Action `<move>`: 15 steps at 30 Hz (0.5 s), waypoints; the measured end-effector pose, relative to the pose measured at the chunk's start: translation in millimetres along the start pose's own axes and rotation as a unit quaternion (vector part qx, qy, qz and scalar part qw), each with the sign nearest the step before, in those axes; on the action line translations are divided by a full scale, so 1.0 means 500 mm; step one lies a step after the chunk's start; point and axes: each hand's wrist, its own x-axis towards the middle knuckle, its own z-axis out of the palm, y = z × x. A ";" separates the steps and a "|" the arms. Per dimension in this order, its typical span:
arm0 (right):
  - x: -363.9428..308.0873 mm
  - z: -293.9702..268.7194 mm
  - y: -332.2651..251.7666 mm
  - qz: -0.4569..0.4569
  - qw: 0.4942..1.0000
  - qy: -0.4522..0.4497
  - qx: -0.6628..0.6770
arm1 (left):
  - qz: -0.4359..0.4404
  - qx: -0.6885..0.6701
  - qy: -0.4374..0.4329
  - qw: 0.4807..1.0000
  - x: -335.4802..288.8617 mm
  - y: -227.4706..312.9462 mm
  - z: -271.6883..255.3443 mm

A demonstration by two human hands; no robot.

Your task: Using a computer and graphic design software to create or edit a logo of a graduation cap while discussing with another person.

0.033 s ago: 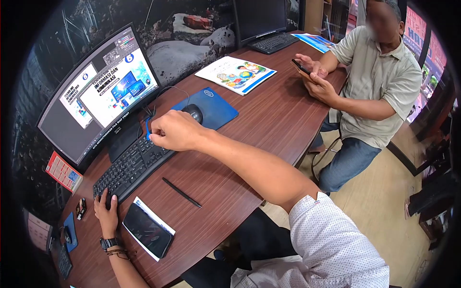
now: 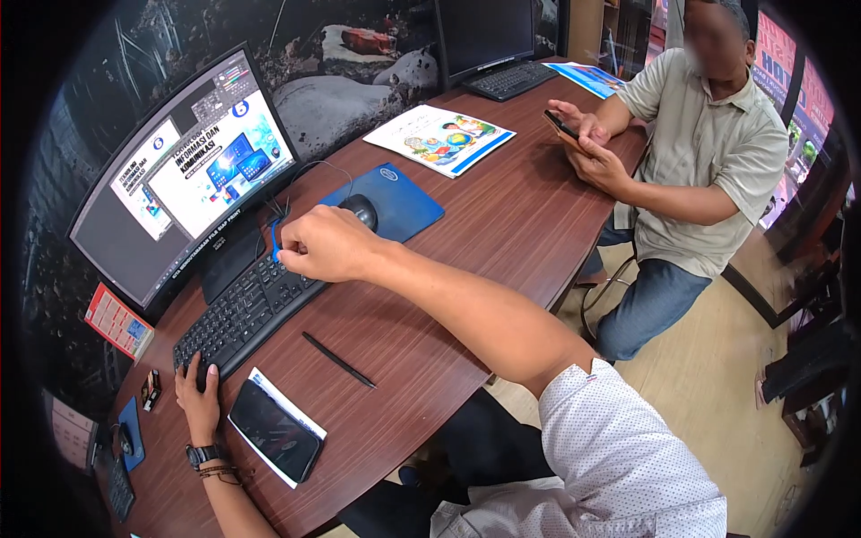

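My left hand [image 2: 197, 399] rests at the near left corner of the black keyboard [image 2: 242, 314], fingers apart and fingertips on its keys. Over the keyboard's right end, my right hand [image 2: 327, 244] is curled closed. A thin blue strip [image 2: 276, 240] shows at its fingertips; what it belongs to is hidden, and I cannot make out what the hand holds. Just beyond that hand, a black mouse [image 2: 360, 212] sits on a blue mouse pad [image 2: 417, 208]. Behind the keyboard stands a lit monitor [image 2: 193, 179] with a page layout open on it.
A phone [image 2: 276, 429] lies on white paper, near a black pen [image 2: 339, 360]. Printed booklets [image 2: 439, 141] lie farther back. A seated person [image 2: 708, 161] holds a phone [image 2: 563, 125] at the table's right edge. A second monitor [image 2: 489, 34] and keyboard [image 2: 509, 81] stand at the back.
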 end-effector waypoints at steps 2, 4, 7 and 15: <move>0.000 -0.004 0.000 0.001 1.000 0.002 0.001 | 0.000 -0.009 -0.002 1.000 0.003 0.004 0.000; 0.001 -0.003 0.001 0.002 1.000 0.005 -0.002 | -0.010 0.006 -0.002 1.000 0.003 -0.001 -0.001; 0.003 0.004 0.005 -0.005 1.000 0.015 -0.005 | -0.014 0.016 -0.001 1.000 0.003 -0.008 -0.001; 0.002 0.012 0.012 -0.035 0.999 0.031 -0.003 | -0.011 0.014 -0.001 1.000 0.006 -0.011 0.004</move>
